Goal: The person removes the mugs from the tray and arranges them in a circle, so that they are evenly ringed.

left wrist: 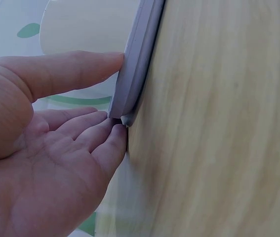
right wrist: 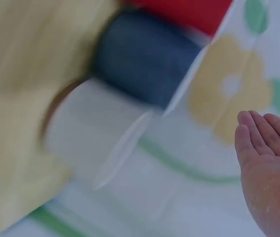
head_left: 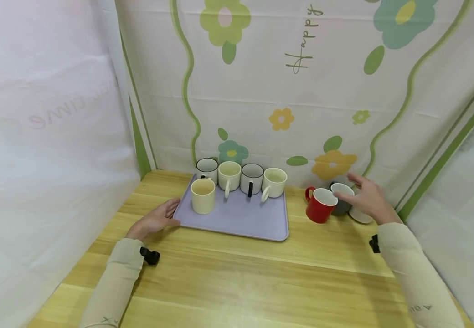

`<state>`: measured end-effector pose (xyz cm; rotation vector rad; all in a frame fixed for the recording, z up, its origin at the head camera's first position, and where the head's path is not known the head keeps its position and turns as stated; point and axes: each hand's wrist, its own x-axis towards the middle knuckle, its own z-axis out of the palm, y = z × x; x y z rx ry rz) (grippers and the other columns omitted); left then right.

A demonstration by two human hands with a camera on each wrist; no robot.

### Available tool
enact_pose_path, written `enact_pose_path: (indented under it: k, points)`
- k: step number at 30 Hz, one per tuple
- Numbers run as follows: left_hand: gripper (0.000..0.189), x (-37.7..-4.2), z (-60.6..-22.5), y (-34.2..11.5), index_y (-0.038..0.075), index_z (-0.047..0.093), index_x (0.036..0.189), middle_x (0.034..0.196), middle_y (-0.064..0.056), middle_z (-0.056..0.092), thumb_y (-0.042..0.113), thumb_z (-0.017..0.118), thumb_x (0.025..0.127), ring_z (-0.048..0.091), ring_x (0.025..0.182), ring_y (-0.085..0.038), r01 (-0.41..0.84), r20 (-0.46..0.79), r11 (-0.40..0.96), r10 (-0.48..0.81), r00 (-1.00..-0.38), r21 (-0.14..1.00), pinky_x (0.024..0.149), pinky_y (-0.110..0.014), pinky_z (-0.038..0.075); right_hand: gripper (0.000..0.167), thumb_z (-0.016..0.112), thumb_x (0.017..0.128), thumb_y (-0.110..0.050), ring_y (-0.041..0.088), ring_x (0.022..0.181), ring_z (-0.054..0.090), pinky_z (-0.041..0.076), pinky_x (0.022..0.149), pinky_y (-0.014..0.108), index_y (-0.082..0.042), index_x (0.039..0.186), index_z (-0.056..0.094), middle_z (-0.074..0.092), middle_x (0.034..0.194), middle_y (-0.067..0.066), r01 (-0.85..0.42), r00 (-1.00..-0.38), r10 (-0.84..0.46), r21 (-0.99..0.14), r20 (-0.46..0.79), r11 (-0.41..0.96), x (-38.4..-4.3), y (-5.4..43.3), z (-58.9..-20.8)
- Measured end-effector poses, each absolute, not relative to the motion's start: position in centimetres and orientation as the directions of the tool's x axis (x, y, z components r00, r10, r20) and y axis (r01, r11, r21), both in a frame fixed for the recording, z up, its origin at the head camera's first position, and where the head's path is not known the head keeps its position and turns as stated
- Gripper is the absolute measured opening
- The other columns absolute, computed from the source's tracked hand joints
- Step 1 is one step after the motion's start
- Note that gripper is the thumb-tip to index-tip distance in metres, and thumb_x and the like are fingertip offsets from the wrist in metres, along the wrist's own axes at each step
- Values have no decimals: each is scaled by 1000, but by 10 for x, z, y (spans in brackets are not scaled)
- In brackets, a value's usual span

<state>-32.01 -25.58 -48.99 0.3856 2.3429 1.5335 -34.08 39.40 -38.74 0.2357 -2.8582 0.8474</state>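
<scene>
Left hand (head_left: 155, 221): grasps the tray (head_left: 249, 223) at its 8 o'clock corner; only the left wrist view shows the palm and thumb tip against the rim
Right hand (head_left: 369, 199): fingers released, straight; right wrist view shows a gap to the grey mug (head_left: 342, 208)
Red mug (head_left: 319, 211): 3 o'clock of the tray; grey mug at its 2 o'clock
White mug (right wrist: 98, 131): blurred in right wrist view; mostly hidden behind right hand in head view
Right thumb: cut off in right wrist view
</scene>
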Motion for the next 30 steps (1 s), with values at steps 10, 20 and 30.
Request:
enact_pose_path:
  k: [10, 20, 30]
  points:
    - [88, -323, -488, -256, -10, 4, 165, 174, -33, 4, -1, 63, 102, 7, 162, -51, 32, -136, 409, 375, -917, 912, 134, -62, 13, 86, 89, 85, -33, 51, 135, 59, 49, 115, 64, 3, 153, 50, 57, 153, 25, -448, -892, -350, -448, 286, 774, -355, 274, -371]
    - [88, -325, -489, -256, -11, 4, 165, 173, -34, 4, -2, 64, 101, 8, 162, -51, 36, -131, 403, 379, -916, 914, 134, -61, 13, 95, 89, 83, -43, 36, 145, 55, 46, 123, 52, 0, 156, 48, 55, 158, 18, -554, -827, -526, -451, 199, 700, -366, 151, -370]
    - [89, -324, -494, -257, -12, 4, 165, 173, -34, 4, -3, 64, 100, 8, 162, -51, 39, -120, 389, 376, -919, 920, 135, -61, 13, 98, 89, 84, -44, 35, 149, 50, 43, 126, 47, 3, 157, 45, 52, 160, 18, -568, -806, -574, -458, 142, 684, -374, 65, -391]
